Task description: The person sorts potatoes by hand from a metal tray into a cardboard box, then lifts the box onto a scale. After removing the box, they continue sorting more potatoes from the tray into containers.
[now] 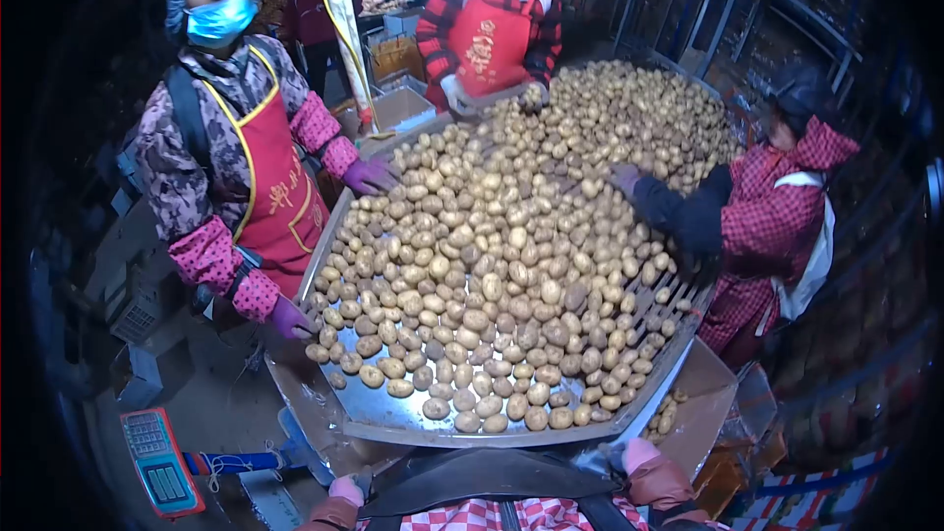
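Observation:
A wide metal sorting table (pixel 418 436) stands before me, heaped with potatoes (pixel 492 285). They lie thick at the far end and more thinly towards me, where bare metal shows. At the near edge, low on the left, is my left hand (pixel 362 483), below a pink cuff. My right hand (pixel 617 454) is by the near right edge, beside an open cardboard box (pixel 708 393) with some potatoes (pixel 667 415) inside. Both hands are small and dark in view, and their fingers cannot be made out. No potato shows in either one.
Co-workers stand left, behind and right of the table; a purple-gloved hand (pixel 370 175), a white-gloved hand (pixel 457 95) and another hand (pixel 623 177) are at the potatoes. A scale display (pixel 162 462) stands low left. Crates (pixel 138 305) and boxes (pixel 136 377) lie on the floor.

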A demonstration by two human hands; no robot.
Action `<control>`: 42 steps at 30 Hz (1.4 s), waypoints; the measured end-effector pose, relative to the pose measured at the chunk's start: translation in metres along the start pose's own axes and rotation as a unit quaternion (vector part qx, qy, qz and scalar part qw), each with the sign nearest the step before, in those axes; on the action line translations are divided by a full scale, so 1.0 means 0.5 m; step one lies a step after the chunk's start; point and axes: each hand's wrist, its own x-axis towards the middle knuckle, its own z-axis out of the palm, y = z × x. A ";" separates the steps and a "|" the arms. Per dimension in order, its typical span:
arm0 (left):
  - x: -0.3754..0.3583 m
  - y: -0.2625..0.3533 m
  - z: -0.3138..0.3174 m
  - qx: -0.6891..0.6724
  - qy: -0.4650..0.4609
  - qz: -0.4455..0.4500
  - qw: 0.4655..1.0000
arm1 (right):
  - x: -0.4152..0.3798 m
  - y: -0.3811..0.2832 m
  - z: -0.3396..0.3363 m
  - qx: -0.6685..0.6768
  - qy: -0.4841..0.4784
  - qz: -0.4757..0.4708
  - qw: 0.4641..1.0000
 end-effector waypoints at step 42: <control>0.256 0.659 -0.115 0.178 0.201 0.422 0.866 | 0.292 -0.408 -0.505 0.617 -0.442 -0.203 0.618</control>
